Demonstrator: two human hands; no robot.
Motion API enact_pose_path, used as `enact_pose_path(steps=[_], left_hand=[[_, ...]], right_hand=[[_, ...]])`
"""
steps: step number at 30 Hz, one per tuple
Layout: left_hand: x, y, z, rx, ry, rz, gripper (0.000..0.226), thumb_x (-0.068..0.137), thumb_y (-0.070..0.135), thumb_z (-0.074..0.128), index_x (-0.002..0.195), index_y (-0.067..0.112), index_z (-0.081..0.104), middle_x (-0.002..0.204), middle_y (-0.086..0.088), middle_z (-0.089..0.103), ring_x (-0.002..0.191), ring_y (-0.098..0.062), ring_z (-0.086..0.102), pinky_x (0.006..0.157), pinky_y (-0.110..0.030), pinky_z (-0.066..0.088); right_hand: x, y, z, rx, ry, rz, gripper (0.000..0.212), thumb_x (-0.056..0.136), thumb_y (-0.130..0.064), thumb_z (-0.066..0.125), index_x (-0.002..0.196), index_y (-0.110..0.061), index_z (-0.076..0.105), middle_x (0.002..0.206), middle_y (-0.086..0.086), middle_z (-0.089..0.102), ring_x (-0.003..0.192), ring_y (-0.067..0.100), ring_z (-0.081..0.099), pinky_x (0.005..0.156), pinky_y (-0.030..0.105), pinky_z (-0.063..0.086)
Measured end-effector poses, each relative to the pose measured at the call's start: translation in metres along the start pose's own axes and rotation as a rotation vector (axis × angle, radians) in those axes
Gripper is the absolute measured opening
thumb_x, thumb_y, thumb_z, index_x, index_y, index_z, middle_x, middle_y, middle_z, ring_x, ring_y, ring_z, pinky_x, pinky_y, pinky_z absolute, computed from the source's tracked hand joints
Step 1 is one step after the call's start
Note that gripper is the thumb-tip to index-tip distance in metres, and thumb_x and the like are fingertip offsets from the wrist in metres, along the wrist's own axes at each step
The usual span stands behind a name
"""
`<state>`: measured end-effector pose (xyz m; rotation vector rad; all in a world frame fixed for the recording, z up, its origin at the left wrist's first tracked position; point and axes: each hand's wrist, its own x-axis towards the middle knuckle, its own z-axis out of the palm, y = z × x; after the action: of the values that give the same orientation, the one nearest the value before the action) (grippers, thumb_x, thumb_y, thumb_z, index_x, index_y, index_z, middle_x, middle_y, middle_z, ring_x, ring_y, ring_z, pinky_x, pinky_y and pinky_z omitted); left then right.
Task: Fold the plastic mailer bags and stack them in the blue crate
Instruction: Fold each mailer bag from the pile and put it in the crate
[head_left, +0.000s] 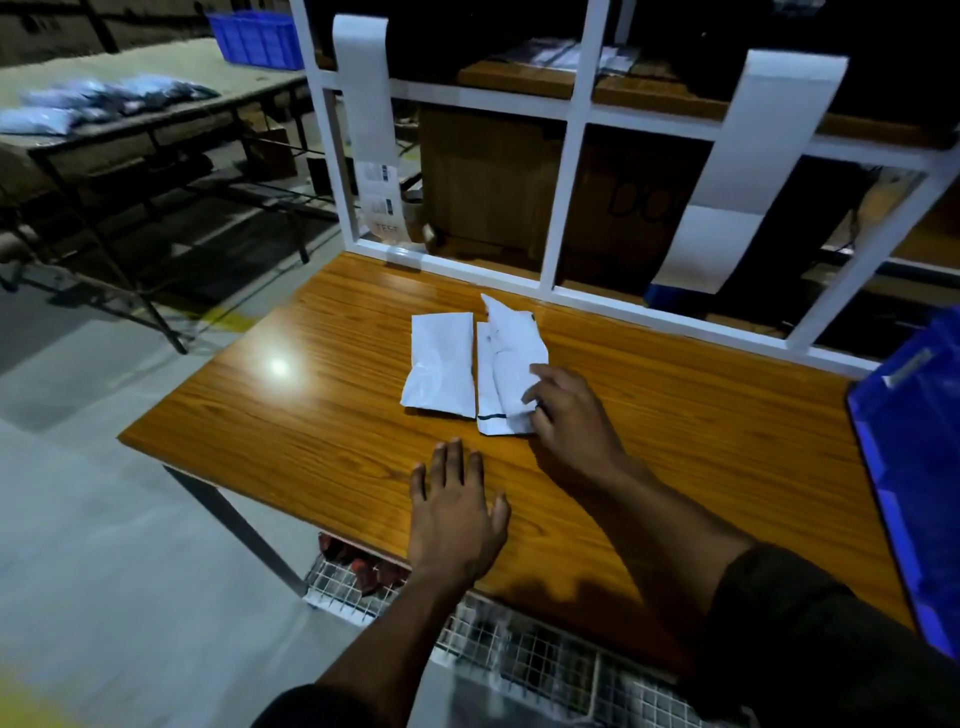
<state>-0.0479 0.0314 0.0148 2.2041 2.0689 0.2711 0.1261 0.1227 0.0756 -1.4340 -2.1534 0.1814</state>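
Two white mailer bags lie side by side near the middle of the wooden bench (322, 405), toward its far edge, both with their long axes running from the near edge to the far edge. The left mailer bag (441, 366) lies folded flat. The right mailer bag (511, 366) is crumpled, its upper flap lifted and pointing toward the white frame (563, 171) at the far edge. The right hand (571, 415) reaches in from the near right and grips this bag's near right edge with curled fingers. The left hand (457, 512) is held palm down, fingers spread and straight, by the near edge. The blue crate (914, 467) stands tilted at the right edge.
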Motion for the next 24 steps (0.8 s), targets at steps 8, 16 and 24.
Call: enact_pose_path(steps=[8, 16, 24], left_hand=[[-0.018, 0.004, -0.002, -0.085, 0.206, 0.171, 0.082, 0.087, 0.038, 0.064, 0.154, 0.004, 0.031, 0.166, -0.023, 0.014, 0.150, -0.043, 0.023, 0.111, -0.062, 0.031], [-0.031, 0.054, -0.008, 0.113, 0.142, 0.583, 0.089, 0.090, 0.031, 0.066, 0.161, 0.010, 0.018, 0.167, -0.016, 0.024, 0.154, -0.033, 0.021, 0.120, -0.062, 0.021], [-0.046, 0.067, 0.017, 0.169, 0.031, 0.599, 0.057, 0.088, 0.020, 0.040, 0.138, -0.002, 0.059, 0.142, -0.020, 0.058, 0.132, -0.033, 0.057, 0.096, -0.049, 0.056]], right_hand=[[-0.150, 0.030, -0.060, -0.064, -0.186, -0.245, 0.011, 0.086, -0.006, 0.063, 0.089, -0.014, 0.057, 0.149, 0.016, 0.047, 0.140, 0.033, 0.043, 0.101, 0.047, 0.046], [-0.203, 0.054, -0.112, -0.268, -0.321, -0.428, 0.018, 0.097, -0.023, 0.062, 0.081, -0.015, 0.066, 0.155, 0.003, 0.045, 0.151, 0.027, 0.025, 0.119, 0.043, 0.029], [-0.235, 0.071, -0.121, -0.428, -0.203, -0.198, 0.017, 0.083, -0.017, 0.075, 0.100, -0.013, 0.075, 0.146, 0.005, 0.055, 0.141, 0.032, 0.043, 0.104, 0.054, 0.047]])
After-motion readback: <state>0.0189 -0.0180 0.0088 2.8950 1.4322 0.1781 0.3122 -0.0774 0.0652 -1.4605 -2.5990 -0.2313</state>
